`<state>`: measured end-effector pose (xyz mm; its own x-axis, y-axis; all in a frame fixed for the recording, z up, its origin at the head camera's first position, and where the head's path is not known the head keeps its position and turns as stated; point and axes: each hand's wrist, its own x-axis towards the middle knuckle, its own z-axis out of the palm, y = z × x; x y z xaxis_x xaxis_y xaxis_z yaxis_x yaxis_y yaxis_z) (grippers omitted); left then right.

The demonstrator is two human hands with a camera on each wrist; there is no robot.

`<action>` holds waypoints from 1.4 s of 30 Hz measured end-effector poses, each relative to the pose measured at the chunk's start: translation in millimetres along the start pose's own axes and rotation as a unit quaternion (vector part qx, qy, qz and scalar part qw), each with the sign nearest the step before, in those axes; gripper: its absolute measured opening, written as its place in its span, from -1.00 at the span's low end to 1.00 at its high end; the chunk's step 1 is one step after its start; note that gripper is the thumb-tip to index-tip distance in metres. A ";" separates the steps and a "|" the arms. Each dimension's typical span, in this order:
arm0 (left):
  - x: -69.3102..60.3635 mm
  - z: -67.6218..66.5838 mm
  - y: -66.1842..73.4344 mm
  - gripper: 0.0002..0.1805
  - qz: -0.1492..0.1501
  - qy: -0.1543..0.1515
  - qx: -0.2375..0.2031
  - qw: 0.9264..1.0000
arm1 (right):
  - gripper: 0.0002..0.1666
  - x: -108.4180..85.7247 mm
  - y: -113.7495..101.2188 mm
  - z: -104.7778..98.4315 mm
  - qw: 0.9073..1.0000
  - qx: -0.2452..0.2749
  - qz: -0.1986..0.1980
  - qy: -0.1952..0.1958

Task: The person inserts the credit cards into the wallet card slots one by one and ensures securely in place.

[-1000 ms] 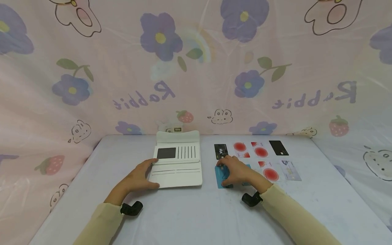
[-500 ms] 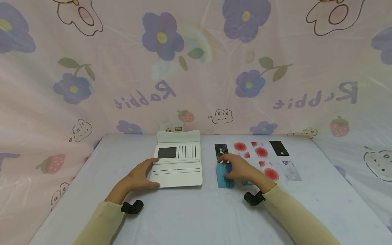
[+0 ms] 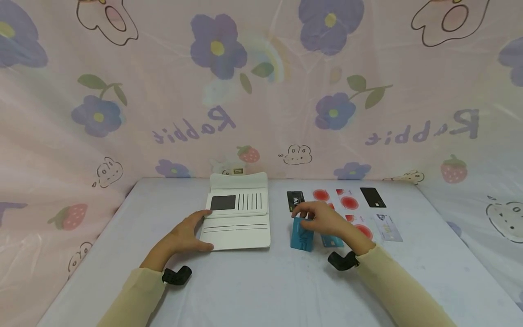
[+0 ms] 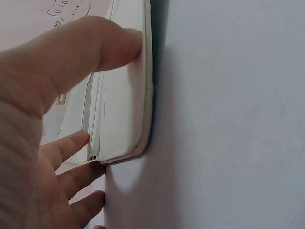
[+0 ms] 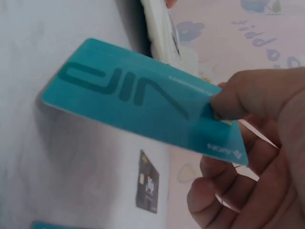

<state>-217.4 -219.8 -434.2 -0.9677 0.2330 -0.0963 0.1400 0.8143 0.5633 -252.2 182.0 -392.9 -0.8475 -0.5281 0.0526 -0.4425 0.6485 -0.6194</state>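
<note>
Pinching: right hand (image 3: 324,222), thumb and curled fingers on the chip end of one turquoise rectangular plastic card (image 3: 302,238). Landmark: white folding wallet with dark slot lines (image 3: 249,240), unfolded flat. Position of card: right of the wallet, level with its near panel, apart from it. Long axis: from the fingertips down toward the person, card tilted, roughly parallel to the wallet's right edge; crosswise to the near panel's slot lines, in line with those of the middle panel. Lower end touching the table: cannot tell.

Nearer the wallet: left hand (image 3: 185,236), at its left edge, fingers spread, thumb resting on the near left corner.

Room: strip of white cloth-covered table (image 3: 279,236) between the wallet's right edge and the card. Far limit: patterned curtain (image 3: 282,113), close behind the wallet's top flap.

Neighbours, all right of the wallet: black card lettered Vip (image 3: 295,200), beside the middle panel; second turquoise card (image 3: 332,240), farther right than the pinched one; plain black chip card (image 3: 372,197) and silver-grey card (image 3: 388,227), outermost.
</note>
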 end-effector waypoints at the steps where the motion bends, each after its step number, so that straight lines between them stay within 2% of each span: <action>1: 0.0 -0.3 0.3 0.15 0.000 -0.001 0.000 1.000 | -0.73 -0.2 -1.7 -0.9 1.000 0.005 0.000 0.003; 10: -0.4 -2.4 2.0 0.15 0.000 -0.005 -0.002 1.000 | -0.75 1.0 -13.2 -4.6 0.999 0.027 -0.007 0.036; 23: -0.5 -2.4 -1.5 0.15 -0.006 -0.006 -0.003 1.000 | -0.79 12.8 -25.8 2.9 0.993 0.061 -0.044 0.091; 32: 1.6 -1.3 -2.5 0.16 -0.008 -0.008 -0.009 1.000 | -0.73 26.8 -34.5 17.0 0.992 0.089 -0.024 0.089; 42: 3.1 -1.6 -5.5 0.17 -0.016 -0.016 -0.022 1.000 | -0.75 42.6 -42.5 39.5 0.982 0.172 -0.016 0.082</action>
<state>-221.6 -224.3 -436.3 -0.9643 0.2251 -0.1397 0.1000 0.7977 0.5948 -257.9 110.3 -395.3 -0.8836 -0.4305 0.1842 -0.3680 0.3952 -0.8416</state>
